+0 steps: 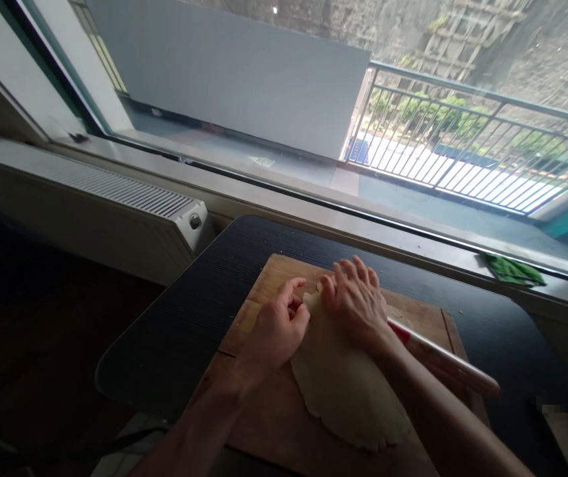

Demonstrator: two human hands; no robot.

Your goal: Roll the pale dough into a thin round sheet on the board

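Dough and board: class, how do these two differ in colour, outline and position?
The dough is pale, the board brown. The dough has a rounded, ragged edge; the board's sides are straight. The dough lies on the board, the board on the table. Both are flat.

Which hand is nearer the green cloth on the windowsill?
Right: the right hand, over the dough, is left of the cloth; the left hand is farther left, at the dough's edge.

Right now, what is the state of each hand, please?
Left hand: fingers curled at the edge of the dough; whether they pinch it cannot be told.
Right hand: open, palm down over the dough.
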